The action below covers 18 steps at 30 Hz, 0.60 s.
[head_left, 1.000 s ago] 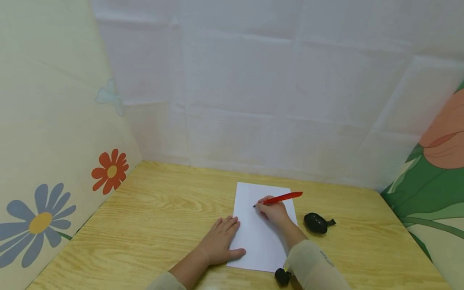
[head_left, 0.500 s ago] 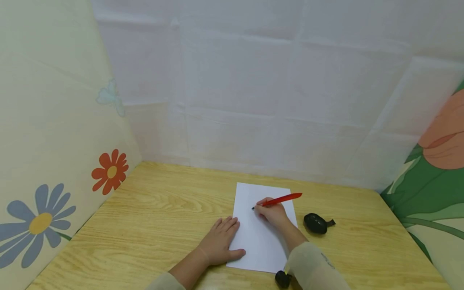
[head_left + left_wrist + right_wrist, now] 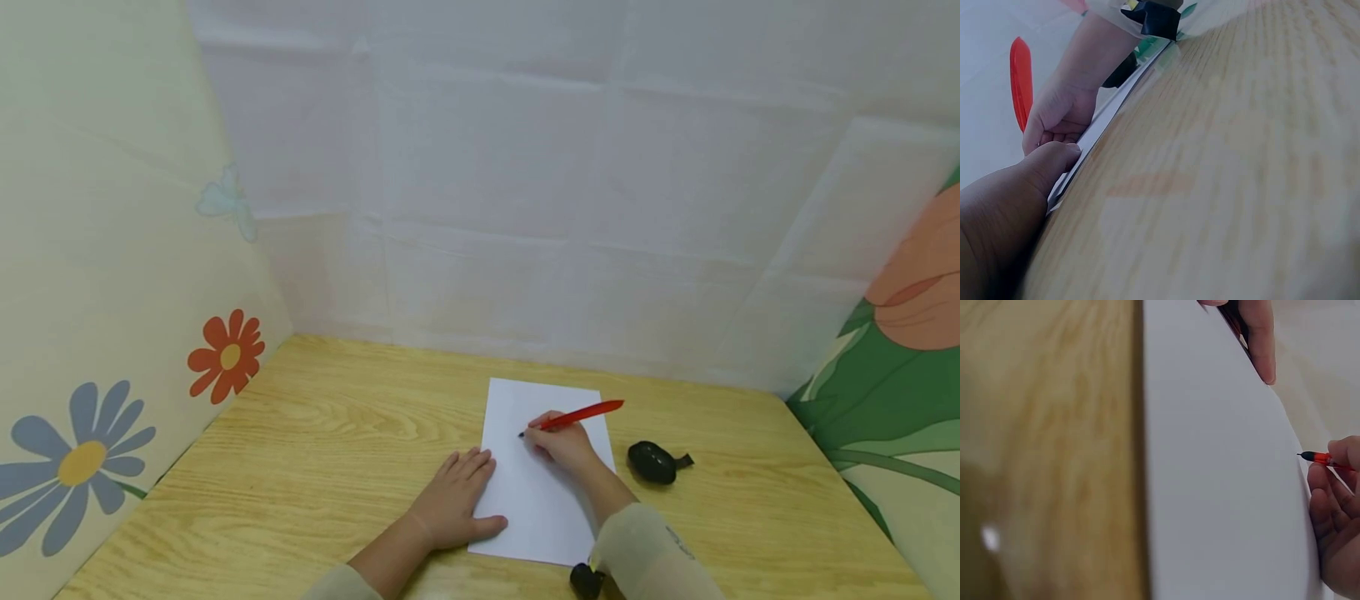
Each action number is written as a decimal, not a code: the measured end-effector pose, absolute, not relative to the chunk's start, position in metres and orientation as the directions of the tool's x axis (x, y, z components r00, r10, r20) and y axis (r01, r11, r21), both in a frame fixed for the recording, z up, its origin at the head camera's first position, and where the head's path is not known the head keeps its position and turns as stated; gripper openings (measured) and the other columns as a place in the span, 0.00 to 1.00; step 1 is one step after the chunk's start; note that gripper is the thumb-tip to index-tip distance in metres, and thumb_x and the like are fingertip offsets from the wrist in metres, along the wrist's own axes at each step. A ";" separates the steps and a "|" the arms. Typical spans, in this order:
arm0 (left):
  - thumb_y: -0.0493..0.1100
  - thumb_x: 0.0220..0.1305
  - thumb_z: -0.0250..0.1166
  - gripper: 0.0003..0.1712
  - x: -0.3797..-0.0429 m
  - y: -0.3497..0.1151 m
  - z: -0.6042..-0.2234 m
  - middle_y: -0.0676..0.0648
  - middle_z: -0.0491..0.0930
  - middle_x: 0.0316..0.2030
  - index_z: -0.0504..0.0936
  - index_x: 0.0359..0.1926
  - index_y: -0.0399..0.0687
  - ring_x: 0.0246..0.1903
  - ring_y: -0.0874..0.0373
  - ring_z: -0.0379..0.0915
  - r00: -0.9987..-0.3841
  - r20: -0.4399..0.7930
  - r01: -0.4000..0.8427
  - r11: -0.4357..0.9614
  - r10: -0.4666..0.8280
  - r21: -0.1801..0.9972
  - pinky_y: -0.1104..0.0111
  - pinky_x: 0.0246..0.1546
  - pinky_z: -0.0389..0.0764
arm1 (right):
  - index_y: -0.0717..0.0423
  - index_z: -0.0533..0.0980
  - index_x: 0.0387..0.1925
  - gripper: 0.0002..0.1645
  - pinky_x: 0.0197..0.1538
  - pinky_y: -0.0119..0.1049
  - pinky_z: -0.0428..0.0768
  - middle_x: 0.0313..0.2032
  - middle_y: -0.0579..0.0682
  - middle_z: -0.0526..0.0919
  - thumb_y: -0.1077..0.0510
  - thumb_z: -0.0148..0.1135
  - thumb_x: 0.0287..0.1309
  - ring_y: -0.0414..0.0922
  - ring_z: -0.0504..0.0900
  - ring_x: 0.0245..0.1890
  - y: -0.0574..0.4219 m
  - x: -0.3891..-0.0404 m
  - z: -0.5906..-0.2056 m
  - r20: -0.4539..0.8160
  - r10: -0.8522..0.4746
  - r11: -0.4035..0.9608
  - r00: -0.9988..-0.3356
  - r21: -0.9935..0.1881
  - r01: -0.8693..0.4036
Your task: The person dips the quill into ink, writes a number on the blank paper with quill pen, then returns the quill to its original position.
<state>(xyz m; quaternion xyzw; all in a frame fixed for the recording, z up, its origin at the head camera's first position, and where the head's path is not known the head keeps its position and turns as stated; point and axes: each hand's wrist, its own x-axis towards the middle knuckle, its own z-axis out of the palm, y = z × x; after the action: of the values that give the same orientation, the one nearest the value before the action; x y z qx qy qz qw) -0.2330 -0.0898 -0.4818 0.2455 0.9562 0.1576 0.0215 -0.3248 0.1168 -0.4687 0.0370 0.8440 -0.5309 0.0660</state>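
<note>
A white sheet of paper [image 3: 528, 508] lies on the wooden table, its surface looking blank in the head view. My right hand [image 3: 564, 446] pinches a red pen [image 3: 585, 413] between thumb and fingers, the side of the hand resting on the sheet. The pen's dark tip [image 3: 1307, 455] points left, at or just over the paper; contact cannot be made out. On the paper's left edge rests my left hand [image 3: 456, 500], flat, with fingers spread and the thumb on the sheet. In the left wrist view the same red pen [image 3: 1020, 84] rises above the right hand.
Right of the paper sits a glossy black rounded object [image 3: 652, 462] with a short strap. Another small black object [image 3: 586, 579] is by the right sleeve, near the paper's lower corner. The wooden table [image 3: 337, 433] meets a white cloth backdrop [image 3: 480, 208] and flower-printed side panels [image 3: 82, 333].
My right hand and the pen have shifted slightly left and toward me across the sheet. The left hand and the paper have stayed in place.
</note>
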 end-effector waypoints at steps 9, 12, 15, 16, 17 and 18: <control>0.72 0.61 0.55 0.50 -0.233 -0.090 -0.482 0.43 0.60 0.74 0.63 0.72 0.40 0.75 0.47 0.51 -0.878 0.031 0.463 0.831 0.477 0.308 0.50 0.76 0.51 | 0.55 0.81 0.38 0.11 0.28 0.29 0.76 0.22 0.47 0.82 0.53 0.69 0.57 0.42 0.76 0.22 0.117 -0.323 -0.469 -0.155 -0.023 0.456 -0.988 -0.881 0.127; 0.71 0.61 0.55 0.50 -0.233 -0.090 -0.482 0.43 0.60 0.73 0.63 0.72 0.40 0.75 0.47 0.51 -0.877 0.034 0.465 0.830 0.479 0.307 0.49 0.76 0.51 | 0.55 0.81 0.38 0.11 0.28 0.29 0.76 0.22 0.47 0.82 0.53 0.69 0.57 0.42 0.76 0.22 0.117 -0.322 -0.469 -0.158 -0.028 0.456 -0.987 -0.881 0.129; 0.71 0.61 0.55 0.50 -0.233 -0.090 -0.482 0.42 0.60 0.73 0.63 0.72 0.40 0.75 0.46 0.51 -0.876 0.038 0.467 0.828 0.480 0.309 0.49 0.76 0.51 | 0.55 0.81 0.38 0.11 0.28 0.29 0.76 0.22 0.46 0.81 0.53 0.69 0.57 0.42 0.76 0.22 0.117 -0.322 -0.469 -0.155 -0.035 0.457 -0.987 -0.881 0.122; 0.71 0.61 0.55 0.50 -0.233 -0.090 -0.482 0.42 0.60 0.73 0.63 0.72 0.40 0.75 0.46 0.51 -0.876 0.039 0.468 0.828 0.480 0.309 0.49 0.76 0.51 | 0.55 0.81 0.38 0.11 0.28 0.29 0.76 0.22 0.46 0.81 0.53 0.69 0.57 0.42 0.76 0.22 0.117 -0.322 -0.470 -0.155 -0.037 0.455 -0.987 -0.882 0.122; 0.71 0.61 0.55 0.50 -0.233 -0.090 -0.482 0.42 0.60 0.73 0.63 0.72 0.40 0.75 0.46 0.51 -0.876 0.041 0.469 0.828 0.481 0.309 0.49 0.76 0.51 | 0.55 0.82 0.38 0.11 0.28 0.29 0.76 0.22 0.46 0.81 0.54 0.69 0.57 0.42 0.76 0.22 0.117 -0.322 -0.470 -0.149 -0.039 0.453 -0.988 -0.884 0.116; 0.71 0.61 0.55 0.50 -0.233 -0.090 -0.482 0.42 0.60 0.73 0.63 0.72 0.39 0.75 0.46 0.51 -0.876 0.042 0.469 0.827 0.481 0.310 0.49 0.76 0.51 | 0.55 0.82 0.38 0.11 0.28 0.29 0.76 0.22 0.46 0.81 0.54 0.69 0.56 0.41 0.76 0.22 0.117 -0.322 -0.470 -0.145 -0.042 0.451 -0.989 -0.886 0.110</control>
<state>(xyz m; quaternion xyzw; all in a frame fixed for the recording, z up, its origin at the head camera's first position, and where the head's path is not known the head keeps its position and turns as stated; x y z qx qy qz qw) -0.2328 -0.0899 -0.4816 0.2484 0.9556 0.1573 0.0192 -0.3217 0.1173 -0.4701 0.0201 0.8485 -0.5238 0.0728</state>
